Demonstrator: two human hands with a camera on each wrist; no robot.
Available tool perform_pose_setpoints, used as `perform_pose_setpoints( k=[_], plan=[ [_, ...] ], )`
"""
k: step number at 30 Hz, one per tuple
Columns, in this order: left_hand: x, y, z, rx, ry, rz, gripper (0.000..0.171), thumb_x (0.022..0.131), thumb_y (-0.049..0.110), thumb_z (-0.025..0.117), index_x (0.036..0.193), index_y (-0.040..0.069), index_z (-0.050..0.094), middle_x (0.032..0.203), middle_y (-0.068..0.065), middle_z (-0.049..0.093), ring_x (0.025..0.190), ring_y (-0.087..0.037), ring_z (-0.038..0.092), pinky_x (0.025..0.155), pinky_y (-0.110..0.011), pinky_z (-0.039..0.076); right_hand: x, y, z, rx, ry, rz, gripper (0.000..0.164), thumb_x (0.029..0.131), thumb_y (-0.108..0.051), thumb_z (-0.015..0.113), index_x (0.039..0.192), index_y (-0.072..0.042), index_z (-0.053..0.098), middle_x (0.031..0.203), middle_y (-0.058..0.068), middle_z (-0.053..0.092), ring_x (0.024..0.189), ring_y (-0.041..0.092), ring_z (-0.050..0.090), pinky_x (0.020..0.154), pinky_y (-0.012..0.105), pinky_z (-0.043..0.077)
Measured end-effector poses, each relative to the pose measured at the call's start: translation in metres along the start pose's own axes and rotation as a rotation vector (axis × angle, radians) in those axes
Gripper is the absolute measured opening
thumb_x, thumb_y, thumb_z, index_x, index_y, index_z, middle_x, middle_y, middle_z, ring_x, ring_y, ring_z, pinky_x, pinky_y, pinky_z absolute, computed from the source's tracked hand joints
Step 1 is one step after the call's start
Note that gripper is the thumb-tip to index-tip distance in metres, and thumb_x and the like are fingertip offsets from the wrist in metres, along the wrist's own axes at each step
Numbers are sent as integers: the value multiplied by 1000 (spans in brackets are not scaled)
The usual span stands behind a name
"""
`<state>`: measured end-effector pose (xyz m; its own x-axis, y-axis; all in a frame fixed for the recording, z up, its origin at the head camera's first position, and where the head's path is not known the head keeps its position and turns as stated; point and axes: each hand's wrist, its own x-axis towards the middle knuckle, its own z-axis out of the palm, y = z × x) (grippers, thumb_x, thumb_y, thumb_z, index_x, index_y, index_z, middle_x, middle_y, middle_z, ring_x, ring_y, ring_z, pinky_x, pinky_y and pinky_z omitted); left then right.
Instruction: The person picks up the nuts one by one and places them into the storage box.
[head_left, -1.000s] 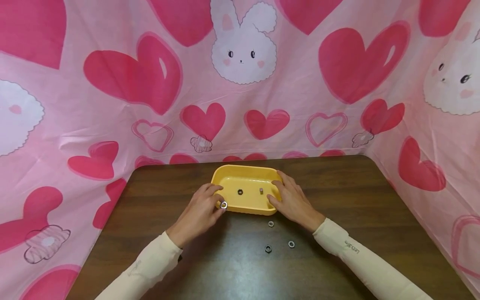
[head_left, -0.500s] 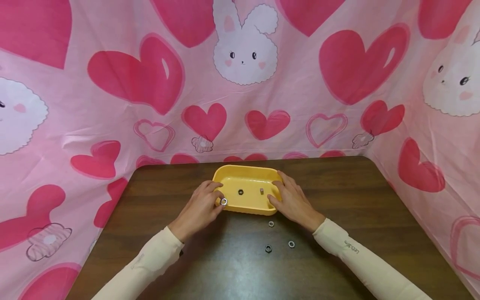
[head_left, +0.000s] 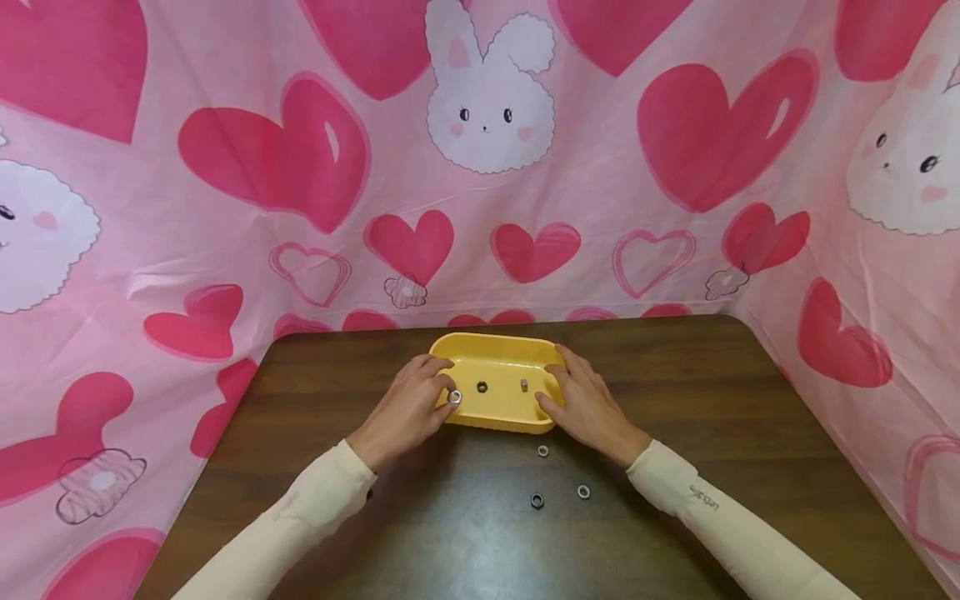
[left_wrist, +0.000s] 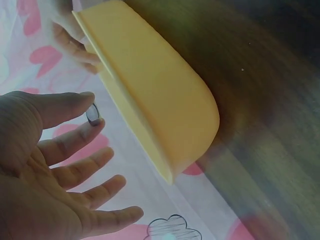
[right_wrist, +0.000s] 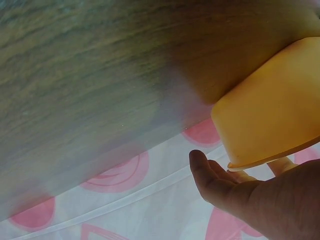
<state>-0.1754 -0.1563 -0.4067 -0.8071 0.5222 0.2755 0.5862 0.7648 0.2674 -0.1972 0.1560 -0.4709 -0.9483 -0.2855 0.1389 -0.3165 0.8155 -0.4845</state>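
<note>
My left hand pinches a small silver nut between thumb and forefinger, the other fingers spread. In the head view it hovers at the left end of a yellow tray, the nut above the tray's inside. At the tray's opposite end, my right hand grips the rim, with thumb and forefinger on the inner side. A dark nut lies on the tray floor. Right of it is a small, blocky, pinkish metal piece, too small to tell its kind.
In front of the tray, a silver nut, a darker nut and a silver ring-shaped piece lie on the brown wooden table. Pink heart-and-rabbit cloth hangs behind and along both sides of the table.
My left hand has moved slightly right and away from me, carrying the nut from the tray's front left corner to over its inside. My right hand and the tray stay put.
</note>
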Motion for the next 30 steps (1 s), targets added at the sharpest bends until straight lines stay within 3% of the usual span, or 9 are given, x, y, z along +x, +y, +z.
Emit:
perform_pose_setpoints(
  k=[9, 20, 26, 30],
  plan=[
    [15, -3, 6, 16, -65, -19, 22, 92, 15, 90, 109, 4, 85, 138, -20, 71, 135, -39, 58, 119, -61, 45, -1, -1, -1, 10, 5, -7, 60, 101, -37, 75, 147, 0, 64, 177, 20, 30, 157, 45, 37, 123, 70, 35],
    [26, -10, 14, 29, -126, -1, 19, 93, 15, 88, 109, 5, 85, 137, -20, 72, 136, -40, 57, 119, -71, 40, 0, 0, -2, 12, 4, -12, 60, 101, -36, 76, 148, 0, 64, 177, 20, 29, 157, 45, 36, 124, 69, 35],
    [32, -10, 19, 52, -169, -1, 19, 92, 15, 88, 110, 6, 86, 137, -19, 72, 134, -39, 57, 118, -70, 42, 0, 0, -2, 15, 0, -6, 60, 101, -36, 76, 148, 0, 63, 177, 19, 28, 157, 45, 36, 124, 70, 35],
    [34, -8, 22, 89, -163, 32, 14, 93, 15, 87, 105, 7, 86, 135, -19, 73, 129, -40, 59, 114, -68, 46, 0, 0, -1, 11, 2, -14, 60, 102, -37, 75, 148, 0, 64, 177, 20, 29, 157, 45, 37, 123, 70, 35]
  ],
)
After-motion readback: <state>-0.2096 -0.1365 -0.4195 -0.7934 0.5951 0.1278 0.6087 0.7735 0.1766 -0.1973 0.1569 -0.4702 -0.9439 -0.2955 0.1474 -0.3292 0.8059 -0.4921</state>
